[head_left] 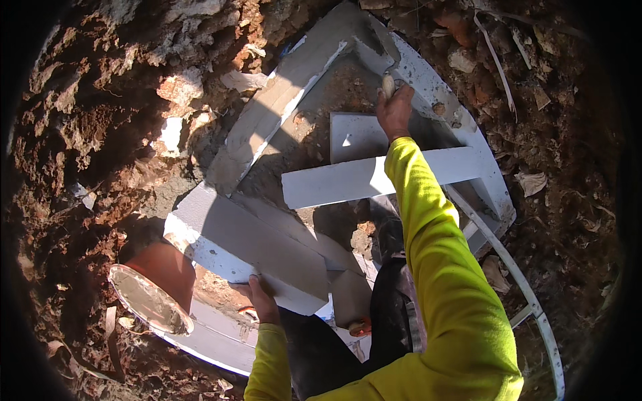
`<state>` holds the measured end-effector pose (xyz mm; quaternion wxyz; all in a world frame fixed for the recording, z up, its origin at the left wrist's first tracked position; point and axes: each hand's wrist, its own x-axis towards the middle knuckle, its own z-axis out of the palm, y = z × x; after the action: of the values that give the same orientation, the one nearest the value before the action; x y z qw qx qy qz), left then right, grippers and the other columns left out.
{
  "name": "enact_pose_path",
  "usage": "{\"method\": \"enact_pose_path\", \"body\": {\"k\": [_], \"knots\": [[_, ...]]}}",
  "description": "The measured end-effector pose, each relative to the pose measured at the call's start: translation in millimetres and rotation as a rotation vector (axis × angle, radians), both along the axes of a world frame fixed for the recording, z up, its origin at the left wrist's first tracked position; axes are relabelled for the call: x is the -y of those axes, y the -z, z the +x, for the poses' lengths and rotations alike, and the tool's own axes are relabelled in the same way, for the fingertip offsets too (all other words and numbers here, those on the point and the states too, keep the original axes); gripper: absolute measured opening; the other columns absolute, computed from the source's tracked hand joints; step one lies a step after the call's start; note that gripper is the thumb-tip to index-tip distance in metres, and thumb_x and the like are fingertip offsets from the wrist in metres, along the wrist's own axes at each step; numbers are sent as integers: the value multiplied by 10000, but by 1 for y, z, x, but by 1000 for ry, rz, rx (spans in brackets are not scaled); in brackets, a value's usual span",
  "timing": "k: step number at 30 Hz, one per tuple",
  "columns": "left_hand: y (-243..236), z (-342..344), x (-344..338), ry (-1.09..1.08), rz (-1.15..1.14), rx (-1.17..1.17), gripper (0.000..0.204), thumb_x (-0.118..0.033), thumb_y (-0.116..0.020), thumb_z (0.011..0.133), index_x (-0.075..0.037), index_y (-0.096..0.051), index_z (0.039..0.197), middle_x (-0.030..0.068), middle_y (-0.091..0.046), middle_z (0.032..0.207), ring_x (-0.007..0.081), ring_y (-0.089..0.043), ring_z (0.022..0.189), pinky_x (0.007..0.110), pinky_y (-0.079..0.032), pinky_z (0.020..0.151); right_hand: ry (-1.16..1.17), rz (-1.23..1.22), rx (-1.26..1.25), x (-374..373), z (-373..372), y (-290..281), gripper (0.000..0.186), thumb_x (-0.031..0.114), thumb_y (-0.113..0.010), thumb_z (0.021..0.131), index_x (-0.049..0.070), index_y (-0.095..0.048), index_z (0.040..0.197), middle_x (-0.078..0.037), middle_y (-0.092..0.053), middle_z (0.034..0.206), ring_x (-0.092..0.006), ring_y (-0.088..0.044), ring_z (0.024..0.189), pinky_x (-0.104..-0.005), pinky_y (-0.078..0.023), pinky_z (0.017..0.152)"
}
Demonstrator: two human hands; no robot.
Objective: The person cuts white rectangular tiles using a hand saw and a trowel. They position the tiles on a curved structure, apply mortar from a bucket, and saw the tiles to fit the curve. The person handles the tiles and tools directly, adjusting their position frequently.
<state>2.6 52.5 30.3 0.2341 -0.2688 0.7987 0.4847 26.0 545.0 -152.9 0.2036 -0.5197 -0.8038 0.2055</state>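
Red earth rings the pit. At lower left a pot (157,287) leans beside the block (251,250), which the left hand (262,301) grips by its near edge. At upper centre the right hand (394,110) is closed round a tool handle (388,85) at the curved wall (461,123). Best to keep the block steady and level.

You get hard, warm sunlight here: it glares off the yellow sleeve (441,267) and the white boards (361,180), while deep shadow fills the dirt at left. Fisheye bending curves edges, and the corners go black.
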Motion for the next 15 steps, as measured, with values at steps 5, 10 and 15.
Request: {"method": "enact_pose_path", "body": {"k": [5, 10, 15], "knots": [[4, 3, 11, -59, 160, 22, 846, -290, -471, 1007, -115, 140, 1567, 137, -92, 1622, 275, -180, 1475, 430, -137, 1222, 80, -343, 149, -7, -56, 62, 633, 184, -755, 772, -69, -366, 1202, -349, -485, 1191, -512, -590, 1004, -525, -499, 912], [12, 1, 17, -72, 176, 74, 829, -332, -479, 1025, -187, 120, 1578, 100, -193, 1602, 256, -260, 1445, 438, -195, 1207, 87, -490, 188, 14, -48, 106, 732, 201, -768, 737, -69, -320, 1249, -370, -476, 1243, -511, -581, 1083, -502, -489, 969], [10, 10, 26, -27, 4, 35, 869, -330, -495, 1019, -111, 144, 1565, 150, -116, 1615, 266, -228, 1457, 411, -171, 1214, -28, -634, 225, 87, -8, -17, 475, 225, -663, 814, -52, -467, 1147, -313, -609, 1146, -441, -615, 1087, -473, -509, 937]]}}
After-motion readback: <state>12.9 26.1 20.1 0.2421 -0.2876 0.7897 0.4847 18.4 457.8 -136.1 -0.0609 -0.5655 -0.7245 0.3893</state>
